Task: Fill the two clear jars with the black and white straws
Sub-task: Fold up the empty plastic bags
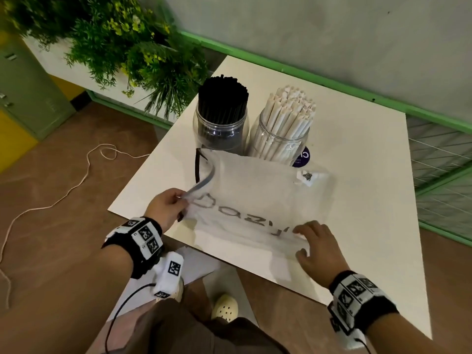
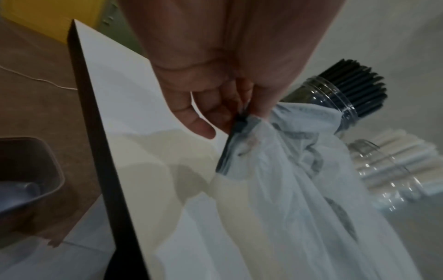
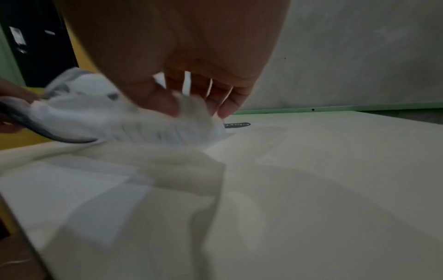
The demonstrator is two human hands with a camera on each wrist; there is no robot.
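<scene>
Two clear jars stand at the back of the white table (image 1: 362, 200). The left jar (image 1: 221, 130) is packed with black straws (image 1: 222, 98), and the right jar (image 1: 279, 140) with white straws (image 1: 288, 108). In front of them lies a limp white plastic bag (image 1: 255, 208) with grey lettering. My left hand (image 1: 182, 198) pinches the bag's left edge by its dark strip (image 2: 230, 147). My right hand (image 1: 304, 241) grips the bag's near right corner between thumb and fingers (image 3: 223, 102). The bag hides the feet of both jars.
A purple round sticker (image 1: 301, 155) lies behind the bag's far right. Green plants (image 1: 132, 47) crowd the table's far left corner. A green-framed wall (image 1: 332, 72) runs behind. A cable (image 1: 76, 182) trails over the brown floor on the left.
</scene>
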